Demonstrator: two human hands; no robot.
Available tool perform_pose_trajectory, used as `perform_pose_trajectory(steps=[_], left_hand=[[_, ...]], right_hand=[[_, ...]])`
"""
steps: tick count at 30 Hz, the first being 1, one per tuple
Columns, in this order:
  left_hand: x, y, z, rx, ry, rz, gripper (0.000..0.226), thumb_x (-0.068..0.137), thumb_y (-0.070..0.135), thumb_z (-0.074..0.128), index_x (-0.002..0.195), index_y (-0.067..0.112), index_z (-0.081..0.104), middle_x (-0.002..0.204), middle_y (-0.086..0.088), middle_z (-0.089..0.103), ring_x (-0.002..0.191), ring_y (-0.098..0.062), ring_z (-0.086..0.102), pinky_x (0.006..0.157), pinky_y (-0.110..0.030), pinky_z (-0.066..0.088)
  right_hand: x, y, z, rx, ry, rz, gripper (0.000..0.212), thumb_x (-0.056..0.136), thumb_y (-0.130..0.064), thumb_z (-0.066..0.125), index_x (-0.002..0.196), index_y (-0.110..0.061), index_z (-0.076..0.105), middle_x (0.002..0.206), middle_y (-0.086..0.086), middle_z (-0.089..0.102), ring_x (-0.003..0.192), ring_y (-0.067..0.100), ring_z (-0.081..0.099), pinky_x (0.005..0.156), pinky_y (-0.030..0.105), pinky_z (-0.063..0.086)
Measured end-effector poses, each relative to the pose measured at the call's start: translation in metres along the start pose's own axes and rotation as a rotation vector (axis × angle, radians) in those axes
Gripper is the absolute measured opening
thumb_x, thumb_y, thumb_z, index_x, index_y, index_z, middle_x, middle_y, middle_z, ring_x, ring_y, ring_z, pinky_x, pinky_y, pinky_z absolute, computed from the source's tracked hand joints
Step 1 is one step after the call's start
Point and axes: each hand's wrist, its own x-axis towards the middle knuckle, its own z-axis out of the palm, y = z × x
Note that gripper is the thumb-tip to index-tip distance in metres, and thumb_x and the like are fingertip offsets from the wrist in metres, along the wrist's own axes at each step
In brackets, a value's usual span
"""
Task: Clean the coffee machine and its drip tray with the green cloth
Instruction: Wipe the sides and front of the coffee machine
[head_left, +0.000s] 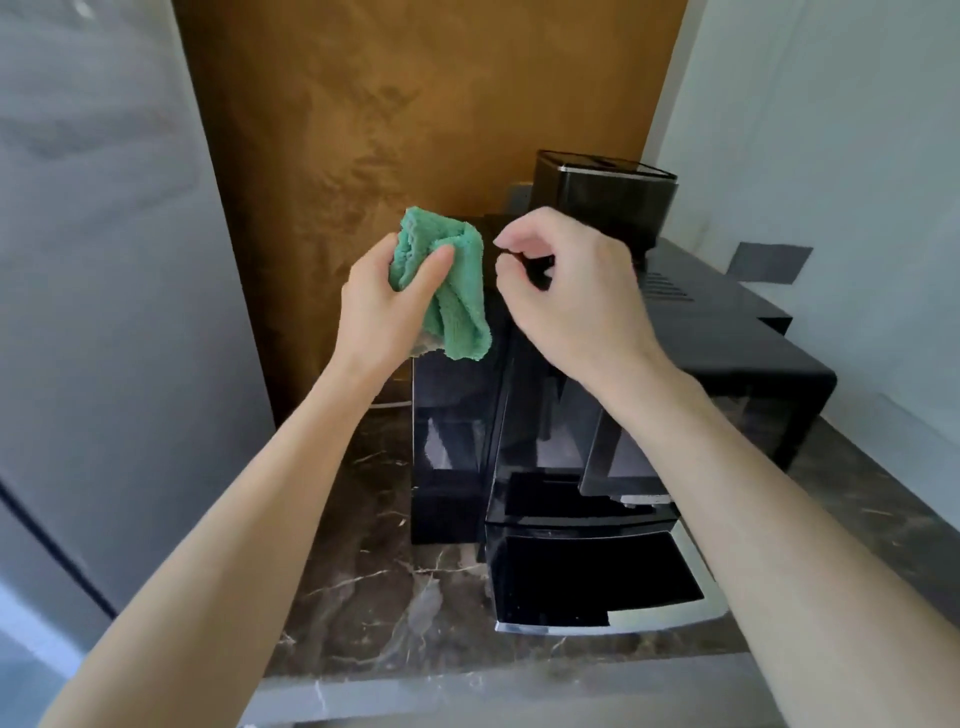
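Note:
A black coffee machine (727, 343) stands on a dark marble counter, with its drip tray (597, 582) pulled forward at the front. My left hand (379, 306) grips a bunched green cloth (452, 291) in the air above the machine's left part. Just to the right of the cloth, my right hand (566, 291) hovers with fingers curled and holds nothing. It does not touch the cloth. Both hands hang over the machine's top, which they partly hide.
A dark bean hopper (602, 192) rises at the machine's back. The marble counter (374, 597) lies to the left and front of the machine. A grey fridge (104, 312) stands at the left, a brown wall panel (389, 104) behind, a white wall (831, 156) at the right.

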Motion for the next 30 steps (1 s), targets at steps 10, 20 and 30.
perform_pose_trajectory(steps=[10,20,30], left_hand=[[0.026,0.016,-0.043,0.027,-0.255,-0.155,0.032,0.094,0.034,0.072,0.122,0.019,0.067,0.112,0.003,0.075,0.1,-0.009,0.075,0.082,-0.03,0.063],[0.055,0.0,-0.088,-0.224,-0.341,-0.279,0.025,0.101,0.02,0.062,0.121,0.01,0.072,0.114,-0.006,0.078,0.106,-0.022,0.075,0.087,-0.032,0.062],[0.051,0.016,-0.078,-0.093,-0.579,-0.097,0.017,0.102,0.023,0.065,0.108,0.013,0.077,0.1,0.0,0.079,0.091,-0.011,0.076,0.076,-0.023,0.062]], right_hand=[[-0.007,-0.009,0.083,0.197,-0.005,0.1,0.056,0.082,-0.039,0.083,0.124,-0.015,0.054,0.12,0.001,0.056,0.103,0.012,0.058,0.085,0.024,0.057],[0.026,-0.004,0.087,0.496,-0.044,0.381,0.038,0.092,-0.008,0.071,0.124,-0.019,0.056,0.108,-0.007,0.065,0.094,0.005,0.066,0.079,0.018,0.059],[-0.032,-0.067,0.129,0.409,0.058,0.262,0.107,0.08,-0.055,0.079,0.161,-0.023,0.018,0.161,-0.007,0.028,0.147,0.006,0.032,0.113,0.025,0.042]])
